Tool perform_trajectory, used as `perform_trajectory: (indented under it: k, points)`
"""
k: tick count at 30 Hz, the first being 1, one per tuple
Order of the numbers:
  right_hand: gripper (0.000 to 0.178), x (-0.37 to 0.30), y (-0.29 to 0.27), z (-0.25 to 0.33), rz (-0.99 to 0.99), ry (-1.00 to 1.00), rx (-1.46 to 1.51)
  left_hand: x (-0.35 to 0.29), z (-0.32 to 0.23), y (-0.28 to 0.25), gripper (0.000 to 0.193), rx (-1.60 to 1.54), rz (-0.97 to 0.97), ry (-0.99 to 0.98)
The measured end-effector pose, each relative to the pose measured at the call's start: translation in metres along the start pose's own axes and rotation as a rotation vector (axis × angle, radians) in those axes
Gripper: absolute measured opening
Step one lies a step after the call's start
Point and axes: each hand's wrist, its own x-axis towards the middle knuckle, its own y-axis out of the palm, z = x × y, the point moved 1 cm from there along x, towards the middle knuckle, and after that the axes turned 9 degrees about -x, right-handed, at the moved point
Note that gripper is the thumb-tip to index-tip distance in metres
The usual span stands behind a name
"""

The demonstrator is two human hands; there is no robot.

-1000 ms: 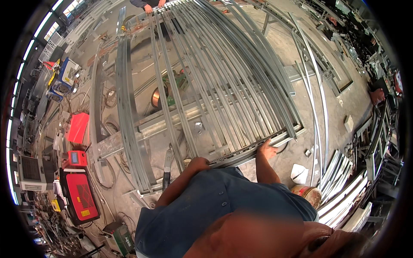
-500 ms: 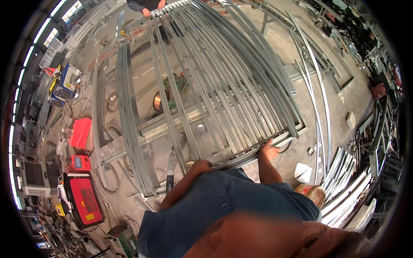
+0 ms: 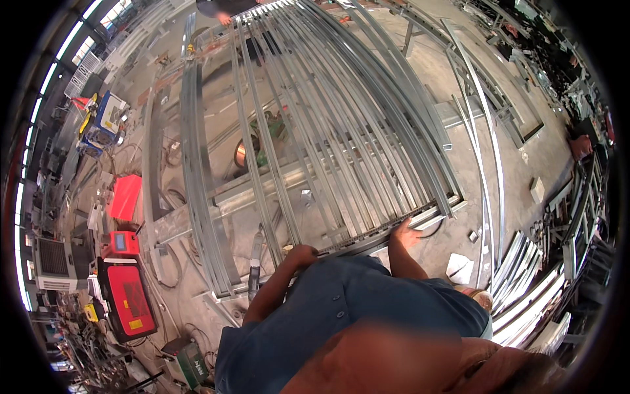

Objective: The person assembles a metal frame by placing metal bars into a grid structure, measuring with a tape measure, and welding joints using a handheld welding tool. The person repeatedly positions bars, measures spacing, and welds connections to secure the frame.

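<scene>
A large metal frame (image 3: 367, 245) filled with long parallel steel bars (image 3: 321, 141) stretches away from my body. My left hand (image 3: 304, 256) is curled at the near end rail, left of my middle; its fingertips are hidden. Farther right along that rail, my right hand (image 3: 407, 234) rests against its near edge with the fingers stretched and apart. At the far end, another person's hand (image 3: 224, 19) touches the frame's far left corner.
Loose channel bars (image 3: 194, 151) lie left of the frame. Beneath it are a copper wire spool (image 3: 240, 155) and a support beam (image 3: 243, 194). An angle grinder (image 3: 255, 259) sits near my left arm. Red cases (image 3: 130, 299) stand left; long strips (image 3: 482, 131) and scrap metal lie right.
The near end of the frame has shifted slightly left and toward me. My right hand's fingers have loosened and spread. The other person's second hand is less visible at the far end.
</scene>
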Motion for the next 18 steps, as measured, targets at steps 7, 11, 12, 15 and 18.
perform_trajectory:
  k: [7,11,12,15,18]
  points:
    - [0.093,-0.004,-0.006,-0.002,-0.008,0.011,0.007,0.003,0.006,0.007,0.043,0.022,0.020,-0.013]
    - [0.093,-0.007,-0.010,0.001,0.020,0.011,0.035,0.003,0.011,0.006,0.043,0.034,-0.005,0.000]
    - [0.093,-0.010,-0.012,0.002,0.030,0.007,0.042,0.001,0.017,0.005,0.043,0.037,-0.003,0.018]
    - [0.092,-0.002,-0.005,-0.002,0.056,-0.027,0.068,-0.001,0.021,-0.006,0.044,0.048,-0.004,0.100]
    - [0.093,0.025,0.005,-0.014,0.144,-0.044,0.094,-0.012,0.008,-0.025,0.045,0.022,-0.031,0.139]
